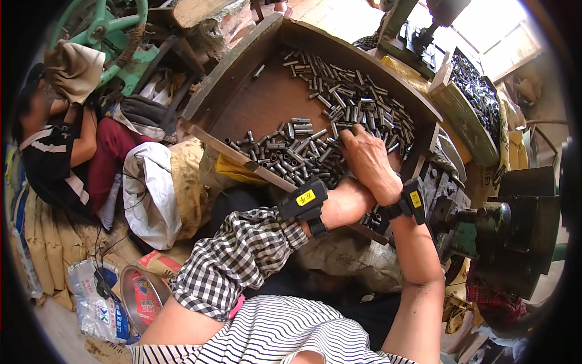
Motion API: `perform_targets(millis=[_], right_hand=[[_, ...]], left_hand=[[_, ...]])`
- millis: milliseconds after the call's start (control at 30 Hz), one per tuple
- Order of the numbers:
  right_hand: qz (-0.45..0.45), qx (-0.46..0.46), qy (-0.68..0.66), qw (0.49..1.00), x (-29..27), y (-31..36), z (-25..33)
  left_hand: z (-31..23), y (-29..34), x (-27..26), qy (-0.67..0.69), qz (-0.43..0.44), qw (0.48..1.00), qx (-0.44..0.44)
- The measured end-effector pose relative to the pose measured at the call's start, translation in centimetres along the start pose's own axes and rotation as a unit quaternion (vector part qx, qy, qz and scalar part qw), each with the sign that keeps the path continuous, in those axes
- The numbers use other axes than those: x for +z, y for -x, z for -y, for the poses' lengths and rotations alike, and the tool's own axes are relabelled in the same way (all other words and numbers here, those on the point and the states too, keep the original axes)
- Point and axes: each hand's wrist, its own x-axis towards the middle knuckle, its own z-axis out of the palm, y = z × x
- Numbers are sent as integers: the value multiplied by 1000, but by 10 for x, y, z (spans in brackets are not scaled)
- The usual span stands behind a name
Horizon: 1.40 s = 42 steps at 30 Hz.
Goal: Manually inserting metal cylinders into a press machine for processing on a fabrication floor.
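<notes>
Tubes (291, 151): short, steel-grey, strewn loose across the big wooden tray (242, 54); I see them thickest along its right side and near edge, with one lone piece lying apart by the left wall;
Right hand (368, 159): down at the heap now; I have its fingers curled, tips in among the tubes and touching; whether they pinch one, I cannot tell from my end;
Left hand (356, 193): passing beneath the right wrist, mostly hidden from me; apart or together, its grip I cannot tell;
Wrists: black bands (304, 200) on both, yellow labels showing; checked sleeve (239, 261) bunched along the left forearm;
Right of the tray: second bin (464, 118), heaped with small dark parts; a dark machine (509, 230) nearer me;
Left of the tray: white sack (151, 194); beyond it, a seated co-worker (54, 151); green handwheel (100, 27) farther up.
</notes>
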Motion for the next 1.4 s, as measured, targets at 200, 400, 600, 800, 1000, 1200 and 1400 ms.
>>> perform_targets(millis=[200, 400, 600, 800, 1000, 1200, 1400], right_hand=[[5, 35, -34, 999, -3, 19, -18], [-25, 152, -259, 953, -21, 73, -37], [-126, 308, -514, 791, -32, 150, -21], [-146, 304, -667, 665, -24, 183, -15], [-184, 289, -718, 606, -25, 180, -24], [-187, 282, -748, 571, -26, 176, -22], [-255, 299, -713, 580, -21, 171, -12]], left_hand=[[-4, -1, -16, -51, 151, 987, -18], [-1, 3, -24, -20, 111, 993, -30], [1, 8, -24, 33, 47, 998, 7], [-23, -15, -32, 254, 30, 958, -129], [-32, -15, -34, 540, 57, 806, -234], [-32, -19, -32, 612, 21, 757, -228], [-34, -17, -32, 619, 52, 748, -233]])
